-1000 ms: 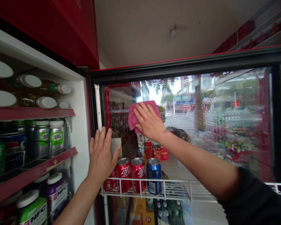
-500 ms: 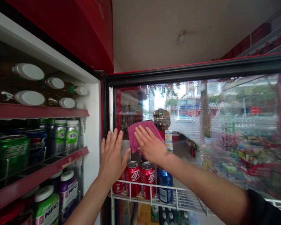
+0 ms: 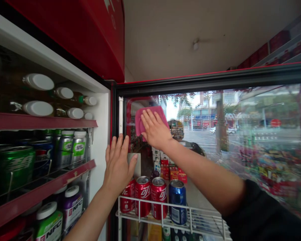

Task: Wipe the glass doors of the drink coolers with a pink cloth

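My right hand [image 3: 154, 129] holds a folded pink cloth [image 3: 139, 124] flat against the glass [image 3: 200, 129] of the open fridge door, fingers laid over it. My left hand [image 3: 119, 164] is open, its fingers spread upward at the door's black inner frame [image 3: 117, 90], beside a white vertical strip [image 3: 120, 115]. Below both hands, red cola cans [image 3: 159, 199] and a blue can [image 3: 177, 202] stand upright on the door's white wire rack [image 3: 195, 217]. The left hand partly covers the leftmost red can.
To the left, fridge shelves with red edge strips [image 3: 45, 122] carry bottles with white caps [image 3: 41, 81], a green can [image 3: 17, 164] and juice bottles [image 3: 48, 221]. A red fridge top [image 3: 90, 36] juts out above. The street shows through the glass.
The cloth and right hand went down toward the cans, then back up the glass. My left hand stayed at the frame. The view shifted, so the fridge and door sit further right.
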`<state>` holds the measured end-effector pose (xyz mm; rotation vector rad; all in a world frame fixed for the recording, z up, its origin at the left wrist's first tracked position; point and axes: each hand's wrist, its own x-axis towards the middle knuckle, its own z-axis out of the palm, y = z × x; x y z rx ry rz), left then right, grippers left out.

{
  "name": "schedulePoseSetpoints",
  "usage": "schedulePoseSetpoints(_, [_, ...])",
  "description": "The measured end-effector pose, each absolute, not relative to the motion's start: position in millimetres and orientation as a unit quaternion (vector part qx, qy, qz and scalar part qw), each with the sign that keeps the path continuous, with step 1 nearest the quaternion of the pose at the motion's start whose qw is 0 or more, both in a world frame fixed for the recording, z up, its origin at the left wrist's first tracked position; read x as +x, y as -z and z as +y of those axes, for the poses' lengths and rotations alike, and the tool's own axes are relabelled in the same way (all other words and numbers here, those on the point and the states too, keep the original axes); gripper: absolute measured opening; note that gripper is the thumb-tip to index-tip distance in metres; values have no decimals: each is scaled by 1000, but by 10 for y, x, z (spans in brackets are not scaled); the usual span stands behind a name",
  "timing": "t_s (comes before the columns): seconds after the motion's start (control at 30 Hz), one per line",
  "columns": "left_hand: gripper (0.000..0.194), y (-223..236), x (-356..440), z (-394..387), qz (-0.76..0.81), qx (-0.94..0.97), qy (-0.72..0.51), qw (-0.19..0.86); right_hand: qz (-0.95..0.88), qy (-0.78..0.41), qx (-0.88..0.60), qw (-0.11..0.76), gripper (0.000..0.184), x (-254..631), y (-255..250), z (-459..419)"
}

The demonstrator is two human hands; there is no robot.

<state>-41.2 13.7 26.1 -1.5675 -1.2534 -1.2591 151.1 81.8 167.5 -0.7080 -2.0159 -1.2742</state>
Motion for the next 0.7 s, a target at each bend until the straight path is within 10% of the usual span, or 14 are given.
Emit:
schedulePoseSetpoints(0.33, [80,-246,-550,219,-485,-611,505,369,-635,498,-377,454,72,2877,-1361,697])
schedulePoseSetpoints(0.7, [80,-193,-537,191,-481,-612,490,392,-765,454,-276,365,71,1370,-1235,865])
